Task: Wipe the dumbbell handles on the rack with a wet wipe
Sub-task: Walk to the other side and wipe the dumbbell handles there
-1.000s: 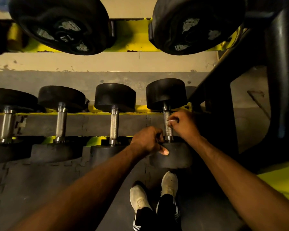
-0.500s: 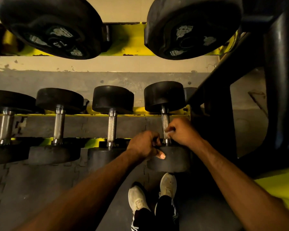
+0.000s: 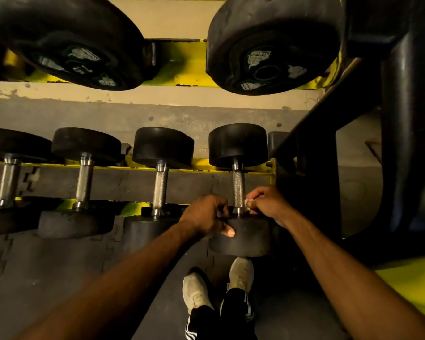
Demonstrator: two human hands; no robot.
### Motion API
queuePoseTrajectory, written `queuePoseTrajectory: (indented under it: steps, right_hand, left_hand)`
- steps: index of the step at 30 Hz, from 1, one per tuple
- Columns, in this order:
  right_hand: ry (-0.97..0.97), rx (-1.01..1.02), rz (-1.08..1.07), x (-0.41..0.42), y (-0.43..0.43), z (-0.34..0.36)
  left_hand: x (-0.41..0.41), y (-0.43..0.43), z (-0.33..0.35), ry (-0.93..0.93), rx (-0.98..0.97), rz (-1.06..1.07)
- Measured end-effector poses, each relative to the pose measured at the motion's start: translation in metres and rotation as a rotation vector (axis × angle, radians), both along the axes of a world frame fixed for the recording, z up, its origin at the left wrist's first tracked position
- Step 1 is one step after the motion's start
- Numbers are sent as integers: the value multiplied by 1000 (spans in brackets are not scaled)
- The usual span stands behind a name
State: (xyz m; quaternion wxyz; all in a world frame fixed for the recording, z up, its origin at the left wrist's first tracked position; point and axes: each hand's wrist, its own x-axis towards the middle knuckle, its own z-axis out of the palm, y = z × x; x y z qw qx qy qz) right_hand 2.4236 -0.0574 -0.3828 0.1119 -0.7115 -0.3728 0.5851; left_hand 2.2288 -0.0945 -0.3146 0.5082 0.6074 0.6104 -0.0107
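Several black dumbbells lie across the lower yellow rack rails [image 3: 201,165]. The rightmost dumbbell has a knurled steel handle [image 3: 238,187] between two black heads. My left hand [image 3: 207,214] grips the near head [image 3: 245,239] of that dumbbell, thumb on its top edge. My right hand [image 3: 268,204] pinches a small white wet wipe [image 3: 247,204] against the near end of the handle, at its right side. Most of the handle above the wipe is bare.
Three more dumbbell handles [image 3: 160,187] lie to the left on the same rack. Two large black dumbbell heads [image 3: 272,45] hang on the upper shelf overhead. A black rack upright [image 3: 309,168] stands close on the right. My white shoes [image 3: 241,276] stand on the dark floor mat.
My right hand has slid the wipe down the handle from its middle to the near end. My left hand has stayed on the near head.
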Motion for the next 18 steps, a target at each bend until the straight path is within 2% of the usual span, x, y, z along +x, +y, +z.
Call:
queuePoseTrajectory:
  steps: [3,4,6,9,11,13,15,18]
  right_hand:
    - [99,49,-241,-10,10,2]
    - [112,52,-259,-12,10,3]
    - [80,32,-156,-6,5,6]
    - [-37,5,187,7,-3,12]
    - [-96,102,295,6,-1,17]
    - [-135,287,352,0,5,22]
    - [-151,451,317,-5,10,23]
    - [-172,587,263,-4,18,21]
  left_hand:
    - [2,-1,0,-8,13,16]
    - [2,-2,1,-13,16,27]
    - [3,-5,0,-20,13,47]
    - [2,-8,-1,-17,1,60]
    - [1,-5,-1,-19,2,62]
    - [2,-1,0,-33,5,78]
    - [4,0,1,-54,9,90]
    - [4,-6,1,-73,36,118]
